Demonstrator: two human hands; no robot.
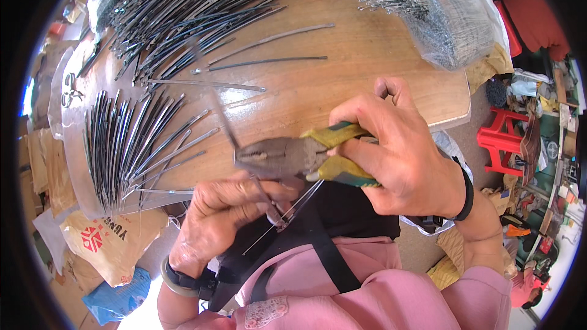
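A pair of combination pliers with yellow and green handles is in my right hand, fingers wrapped round the grips. Its jaws lie across a thin dark metal strip, blurred at its upper part. Below the jaws, my left hand pinches the lower part of that strip. Thin pale wires stick out by the left fingertips, and I cannot tell whether they join the strip. Both hands are above my lap, at the near edge of the wooden table.
A large heap of dark strips lies at the far left, with a smaller fanned heap nearer. Scissors rest at the left edge. Plastic-wrapped thin wires lie far right. A red stool stands right, a paper sack lower left.
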